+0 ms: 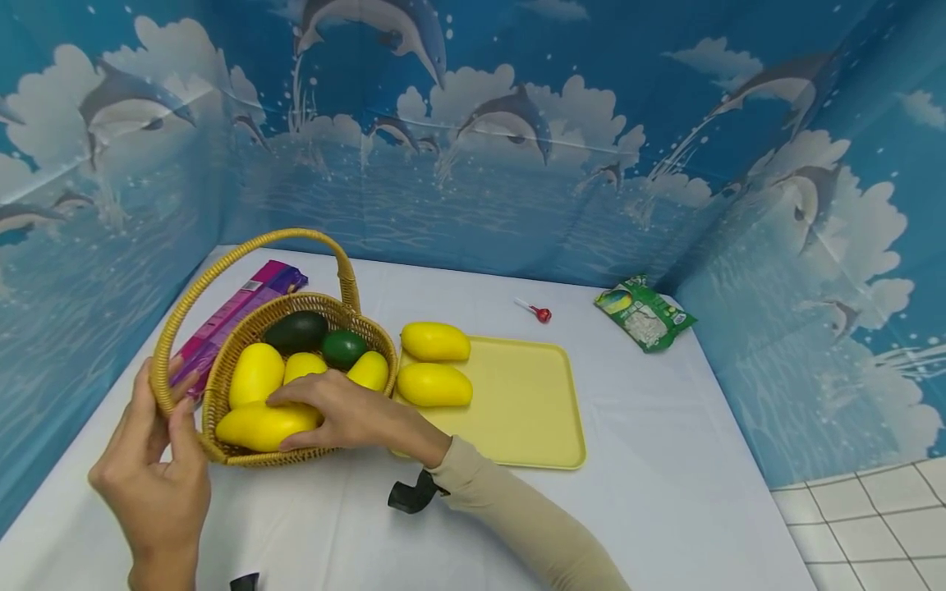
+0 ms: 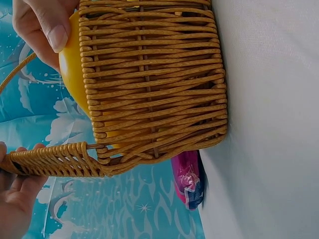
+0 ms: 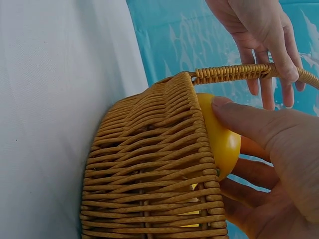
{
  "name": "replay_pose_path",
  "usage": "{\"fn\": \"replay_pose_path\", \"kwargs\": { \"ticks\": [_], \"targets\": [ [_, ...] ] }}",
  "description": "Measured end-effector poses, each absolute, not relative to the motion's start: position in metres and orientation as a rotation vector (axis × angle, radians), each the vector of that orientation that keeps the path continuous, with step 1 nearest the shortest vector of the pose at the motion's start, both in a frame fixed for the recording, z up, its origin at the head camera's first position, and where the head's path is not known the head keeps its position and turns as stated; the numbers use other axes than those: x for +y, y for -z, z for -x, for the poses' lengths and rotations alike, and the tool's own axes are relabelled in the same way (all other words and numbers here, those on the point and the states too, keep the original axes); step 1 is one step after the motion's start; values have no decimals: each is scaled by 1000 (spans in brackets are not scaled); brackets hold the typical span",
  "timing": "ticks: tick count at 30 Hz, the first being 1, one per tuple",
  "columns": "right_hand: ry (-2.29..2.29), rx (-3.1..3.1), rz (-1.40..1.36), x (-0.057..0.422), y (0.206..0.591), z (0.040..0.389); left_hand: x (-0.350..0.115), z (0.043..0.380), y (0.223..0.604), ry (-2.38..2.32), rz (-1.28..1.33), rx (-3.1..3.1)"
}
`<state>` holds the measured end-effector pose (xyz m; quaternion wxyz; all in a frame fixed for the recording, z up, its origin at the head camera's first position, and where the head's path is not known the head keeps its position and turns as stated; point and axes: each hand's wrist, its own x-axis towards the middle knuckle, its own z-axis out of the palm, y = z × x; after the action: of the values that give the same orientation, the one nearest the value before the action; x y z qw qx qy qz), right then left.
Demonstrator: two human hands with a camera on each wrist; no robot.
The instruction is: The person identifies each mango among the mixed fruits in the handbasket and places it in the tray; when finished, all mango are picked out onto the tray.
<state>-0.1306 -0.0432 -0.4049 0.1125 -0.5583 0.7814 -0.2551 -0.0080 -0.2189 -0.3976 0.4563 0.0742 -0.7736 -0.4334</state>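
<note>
A wicker basket with a tall arched handle stands at the left of the table. Near the handle's lower end, my left hand holds it between thumb and fingers. My right hand reaches over the basket's front and grips a yellow mango lying at the front rim. The right wrist view shows thumb and fingers on either side of this mango. Behind it in the basket are more yellow mangoes, a dark avocado and a smaller green fruit.
Two mangoes lie on the left side of a yellow tray, right of the basket. A pink-purple packet lies behind the basket. Farther back are a red lollipop and a green snack bag. A dolphin-print curtain surrounds the table.
</note>
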Motion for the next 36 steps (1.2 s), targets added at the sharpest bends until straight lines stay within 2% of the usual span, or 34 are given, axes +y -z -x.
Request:
{"fn": "replay_pose_path", "kwargs": {
  "ticks": [23, 36],
  "targets": [
    [962, 2274, 1649, -14, 398, 124, -218, 7, 396, 1053, -185, -1937],
    [1211, 2268, 1571, 23, 392, 125, -211, 7, 389, 1087, -171, -1860]
  ]
}}
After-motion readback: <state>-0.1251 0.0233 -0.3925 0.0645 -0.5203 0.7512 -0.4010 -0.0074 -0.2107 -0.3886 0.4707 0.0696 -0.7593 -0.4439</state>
